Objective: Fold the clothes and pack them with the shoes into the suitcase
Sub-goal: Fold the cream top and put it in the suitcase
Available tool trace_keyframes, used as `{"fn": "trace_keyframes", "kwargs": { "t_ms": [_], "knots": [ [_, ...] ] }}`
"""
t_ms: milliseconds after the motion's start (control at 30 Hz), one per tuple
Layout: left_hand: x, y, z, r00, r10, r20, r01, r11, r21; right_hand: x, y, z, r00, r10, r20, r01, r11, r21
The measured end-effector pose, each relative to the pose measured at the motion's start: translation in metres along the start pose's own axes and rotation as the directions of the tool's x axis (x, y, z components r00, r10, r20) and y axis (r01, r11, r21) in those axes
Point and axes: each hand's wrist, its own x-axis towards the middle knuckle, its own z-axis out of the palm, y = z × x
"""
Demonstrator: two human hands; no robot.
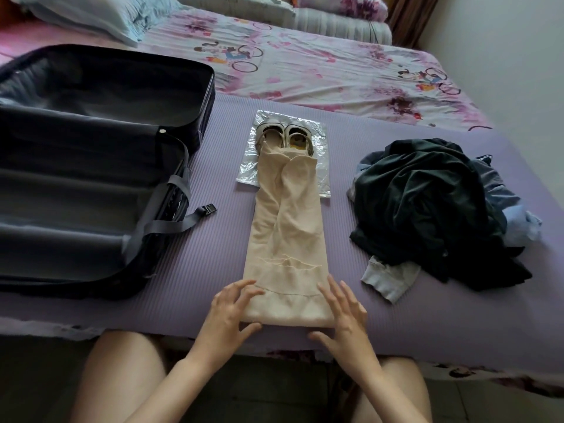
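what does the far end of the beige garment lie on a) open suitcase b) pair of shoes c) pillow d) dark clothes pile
b: the far end of the beige garment drapes over the pair of shoes, which sit on a clear plastic bag.

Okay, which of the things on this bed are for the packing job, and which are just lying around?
For the job:
suitcase, open
beige garment, between left hand and right hand
shoes
clothes pile, unfolded

Lying about:
pillow
rolled quilt
floral sheet
purple mat, only the work surface
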Motion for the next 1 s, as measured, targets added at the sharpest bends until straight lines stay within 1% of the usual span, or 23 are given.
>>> {"fn": "trace_keyframes", "kwargs": {
  "t_ms": [33, 100, 167, 233, 333, 433, 533, 600, 667, 733, 800, 867, 933, 1000],
  "knots": [
    [0.002, -0.003, 0.002, 0.998, 0.038, 0.041, -0.04, 0.997, 0.073, 0.001, 0.003, 0.004, 0.998, -0.042, 0.046, 0.044, 0.998, -0.04],
    [0.004, -0.009, 0.002, 0.994, 0.068, 0.087, -0.08, 0.985, 0.155, 0.003, 0.007, 0.01, 0.997, -0.062, 0.051, 0.064, 0.997, -0.037],
    [0.007, -0.013, 0.002, 0.993, 0.097, 0.069, -0.107, 0.981, 0.161, 0.004, 0.009, 0.012, 0.996, -0.082, -0.046, 0.081, 0.997, -0.016],
    [0.007, -0.015, 0.0, 0.993, 0.112, 0.045, -0.117, 0.982, 0.147, 0.005, 0.011, 0.012, 0.983, -0.117, -0.142, 0.112, 0.993, -0.043],
    [0.005, -0.02, 0.001, 0.989, 0.147, 0.018, -0.148, 0.978, 0.15, 0.005, 0.017, 0.01, 0.96, -0.187, -0.207, 0.167, 0.98, -0.112],
    [0.007, -0.023, -0.001, 0.976, 0.205, -0.078, -0.189, 0.967, 0.172, 0.007, 0.02, 0.005, 0.933, -0.253, -0.256, 0.219, 0.964, -0.152],
    [0.012, -0.019, -0.007, 0.947, 0.264, -0.183, -0.237, 0.959, 0.157, 0.006, 0.013, -0.006, 0.904, -0.26, -0.34, 0.251, 0.965, -0.073],
    [0.016, -0.013, -0.014, 0.925, 0.291, -0.245, -0.265, 0.955, 0.136, 0.008, 0.008, -0.015, 0.892, -0.231, -0.388, 0.23, 0.972, -0.049],
    [0.018, -0.007, -0.021, 0.899, 0.33, -0.288, -0.305, 0.944, 0.129, 0.008, 0.006, -0.024, 0.889, -0.225, -0.398, 0.233, 0.972, -0.03],
    [0.017, -0.001, -0.028, 0.88, 0.37, -0.297, -0.348, 0.929, 0.128, 0.007, 0.008, -0.028, 0.898, -0.234, -0.373, 0.251, 0.968, -0.002],
    [0.018, 0.004, -0.035, 0.889, 0.355, -0.289, -0.34, 0.935, 0.102, 0.008, 0.007, -0.034, 0.929, -0.17, -0.329, 0.211, 0.973, 0.091],
    [0.025, 0.008, -0.042, 0.92, 0.28, -0.272, -0.281, 0.959, 0.038, 0.018, 0.001, -0.043, 0.964, -0.044, -0.263, 0.115, 0.958, 0.261],
    [0.04, 0.013, -0.049, 0.946, 0.169, -0.276, -0.186, 0.982, -0.036, 0.04, -0.008, -0.054, 0.975, 0.019, -0.222, 0.07, 0.92, 0.386],
    [0.063, 0.017, -0.054, 0.959, 0.026, -0.283, -0.064, 0.99, -0.124, 0.068, -0.016, -0.061, 0.968, 0.054, -0.243, 0.05, 0.915, 0.401]
  ]
}}
